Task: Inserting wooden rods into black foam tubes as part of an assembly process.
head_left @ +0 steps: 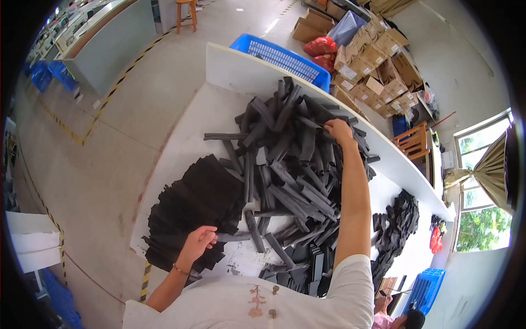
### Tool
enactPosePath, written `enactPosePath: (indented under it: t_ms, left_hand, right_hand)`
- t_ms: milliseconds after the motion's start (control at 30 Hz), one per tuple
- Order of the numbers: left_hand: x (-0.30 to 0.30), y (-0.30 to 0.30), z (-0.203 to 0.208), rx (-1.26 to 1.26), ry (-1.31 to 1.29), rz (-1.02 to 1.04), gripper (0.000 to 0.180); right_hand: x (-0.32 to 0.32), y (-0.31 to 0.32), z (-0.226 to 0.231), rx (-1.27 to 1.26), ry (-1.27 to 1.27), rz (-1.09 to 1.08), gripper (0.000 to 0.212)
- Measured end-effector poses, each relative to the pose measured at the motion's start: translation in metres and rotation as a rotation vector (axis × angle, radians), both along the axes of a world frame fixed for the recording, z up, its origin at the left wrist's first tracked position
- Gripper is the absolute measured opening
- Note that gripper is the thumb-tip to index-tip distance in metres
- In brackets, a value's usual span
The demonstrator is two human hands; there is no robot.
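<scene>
A large heap of dark grey folded strips point(290, 159), soft like fabric or thin foam, covers the middle of a white table point(183, 129). At the heap's far side my right hand point(338, 131) is closed on the end of one strip point(309, 122). Nearer to me, my left hand point(200, 243) has its fingers curled against the end of another grey strip point(233, 237), seemingly gripping it. Beside and beyond that hand, flat black pieces point(194, 197) lie overlapped in a fanned stack. My fingertips are partly hidden in both places.
A raised white board point(383, 153) edges the table's far side. Behind it stand a blue plastic basket point(279, 57), red bags point(322, 49) and cardboard boxes point(378, 66). More black pieces point(397, 225) lie to the right. Another person point(402, 319) is at the lower right.
</scene>
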State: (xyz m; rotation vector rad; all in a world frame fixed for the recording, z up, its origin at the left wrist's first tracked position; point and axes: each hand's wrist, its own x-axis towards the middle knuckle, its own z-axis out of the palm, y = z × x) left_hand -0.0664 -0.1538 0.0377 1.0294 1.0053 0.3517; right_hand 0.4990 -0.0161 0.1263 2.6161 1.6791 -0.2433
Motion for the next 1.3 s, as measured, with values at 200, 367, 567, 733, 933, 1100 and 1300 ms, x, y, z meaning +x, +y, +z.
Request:
enactPosePath:
  t_ms: [200, 367, 567, 733, 933, 1100, 1300]
  left_hand:
    - [0.011, 0.009, 0.013, 0.011, -0.013, -0.074, 0.025]
    - [0.011, 0.003, 0.021, 0.029, -0.066, -0.079, 0.025]
    - [-0.001, -0.017, 0.027, 0.05, -0.078, -0.129, 0.024]
    - [-0.005, -0.032, 0.021, 0.032, -0.057, -0.196, 0.023]
    - [-0.007, -0.039, 0.028, 0.08, -0.017, -0.154, 0.022]
    - [0.005, -0.041, 0.016, 0.049, -0.053, -0.126, 0.023]
    - [0.02, -0.034, 0.018, 0.064, 0.006, -0.087, 0.023]
  right_hand:
    - [-0.002, -0.044, 0.054, 0.021, 0.119, 0.14, 0.024]
    - [-0.041, -0.131, 0.107, 0.163, 0.25, 0.053, 0.025]
    - [-0.126, -0.27, 0.02, -0.071, 0.575, -0.061, 0.024]
    - [-0.126, -0.326, -0.073, -0.119, 0.26, -0.219, 0.023]
    - [-0.049, -0.305, -0.04, -0.071, -0.014, -0.348, 0.021]
    - [0.034, -0.278, -0.017, -0.092, -0.126, -0.36, 0.018]
    - [0.096, -0.22, 0.029, -0.163, -0.379, -0.288, 0.02]
